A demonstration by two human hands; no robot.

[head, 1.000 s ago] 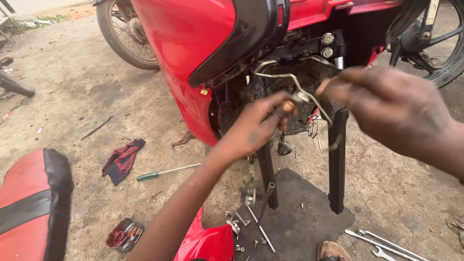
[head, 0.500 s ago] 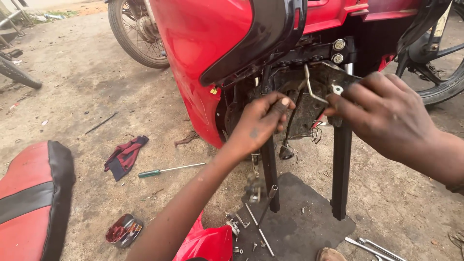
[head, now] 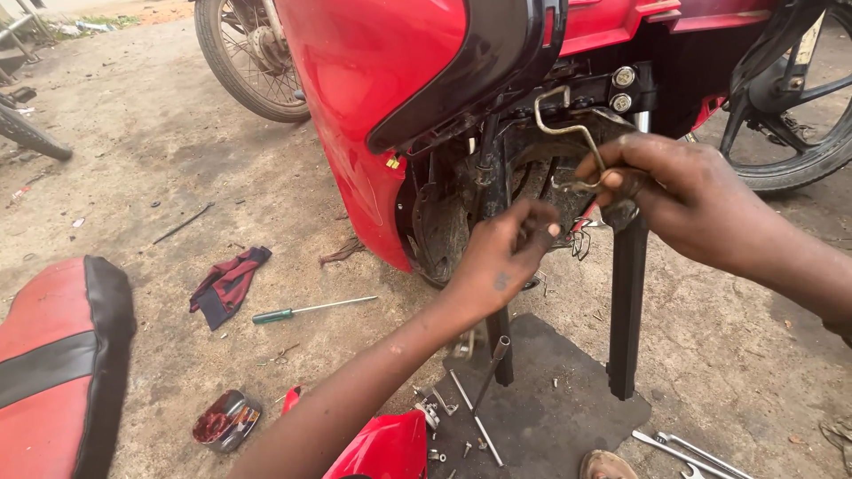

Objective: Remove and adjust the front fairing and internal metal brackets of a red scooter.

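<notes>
The left hand (head: pixel 501 257) has dropped lower, away from the bent metal rod (head: pixel 568 133).

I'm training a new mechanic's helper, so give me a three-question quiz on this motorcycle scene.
1. True or false: the right hand grips a bent metal rod.
2. What lies on the ground nearest the green-handled screwdriver? A) dark red rag B) spanners C) spoked wheel
3. Fill in: the left hand reaches in under the red ____.

Key: 1 true; 2 A; 3 fairing.
</notes>
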